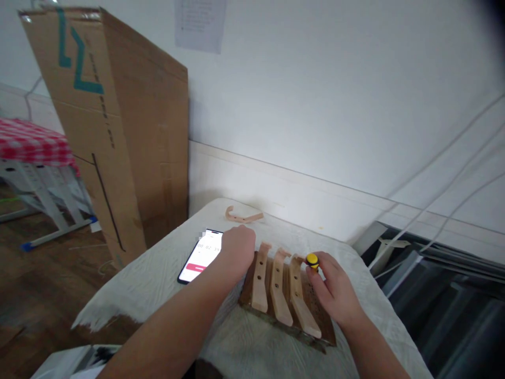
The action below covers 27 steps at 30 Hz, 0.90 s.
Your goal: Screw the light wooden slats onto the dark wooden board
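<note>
A dark wooden board (324, 327) with three pale wooden hooks (278, 288) lies on a white cloth-covered table (158, 287). My left hand (236, 250) rests closed on the board's far left end, its fingers curled over the edge. My right hand (335, 292) grips a small tool with a yellow and black handle (312, 260) at the board's far right side. A loose wooden hook (242, 216) lies on the cloth behind my left hand.
A phone (199, 256) showing a running timer lies left of my left hand. A tall cardboard box (118, 121) leans against the wall at left. A red checkered table (33, 145) stands far left. Cables (445, 179) hang at right over a dark frame.
</note>
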Available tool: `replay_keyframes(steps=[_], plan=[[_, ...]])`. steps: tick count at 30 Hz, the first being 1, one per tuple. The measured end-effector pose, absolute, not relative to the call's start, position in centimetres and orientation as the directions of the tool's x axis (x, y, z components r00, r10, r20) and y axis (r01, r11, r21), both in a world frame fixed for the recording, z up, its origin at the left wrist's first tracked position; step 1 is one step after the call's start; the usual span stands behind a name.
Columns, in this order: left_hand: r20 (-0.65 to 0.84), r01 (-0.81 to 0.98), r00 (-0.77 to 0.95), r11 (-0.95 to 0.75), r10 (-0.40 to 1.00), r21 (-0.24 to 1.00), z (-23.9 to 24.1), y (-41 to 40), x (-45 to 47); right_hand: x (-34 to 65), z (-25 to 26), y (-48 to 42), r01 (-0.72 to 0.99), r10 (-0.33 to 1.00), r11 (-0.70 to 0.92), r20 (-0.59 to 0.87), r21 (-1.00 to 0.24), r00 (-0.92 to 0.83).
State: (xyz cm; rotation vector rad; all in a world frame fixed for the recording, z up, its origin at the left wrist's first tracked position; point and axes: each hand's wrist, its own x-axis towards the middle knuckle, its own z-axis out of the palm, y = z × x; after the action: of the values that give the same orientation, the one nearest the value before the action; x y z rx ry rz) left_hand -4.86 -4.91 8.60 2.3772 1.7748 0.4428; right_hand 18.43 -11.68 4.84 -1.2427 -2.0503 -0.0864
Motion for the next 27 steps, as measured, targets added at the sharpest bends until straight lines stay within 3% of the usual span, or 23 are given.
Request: replay_keyframes(steps=[3,5,7,10,14,27], plan=[[0.335,0.842,0.286,-0.402,0.898,0.359,10.0,-5.6,-5.0,18.2,5.2,-11.7,0.806,0.742,0.504,0.634,-0.311,-0.219],[0.460,0.663,0.393,-0.592,0.796,0.458,10.5,-6.0,-4.6,18.0,5.5,-11.7,0.804,0.735,0.506,0.644,-0.313,-0.212],[0.494,0.467,0.521,-0.717,0.696,0.517,10.4,-6.5,-3.8,18.0,5.8,-11.6,0.816,0.710,0.497,0.679,-0.295,-0.188],[0.487,0.310,0.650,-0.788,0.584,0.531,9.7,-7.1,-2.2,18.0,6.1,-11.7,0.837,0.651,0.456,0.754,-0.304,-0.081],[0.442,0.265,0.700,-0.779,0.561,0.569,8.7,-7.3,-0.9,18.3,6.2,-12.0,0.828,0.566,0.459,0.825,-0.323,0.008],[0.292,0.131,0.866,-0.748,0.405,0.650,8.4,-6.5,-0.4,17.9,6.6,-12.3,0.813,0.579,0.528,0.805,-0.245,-0.134]])
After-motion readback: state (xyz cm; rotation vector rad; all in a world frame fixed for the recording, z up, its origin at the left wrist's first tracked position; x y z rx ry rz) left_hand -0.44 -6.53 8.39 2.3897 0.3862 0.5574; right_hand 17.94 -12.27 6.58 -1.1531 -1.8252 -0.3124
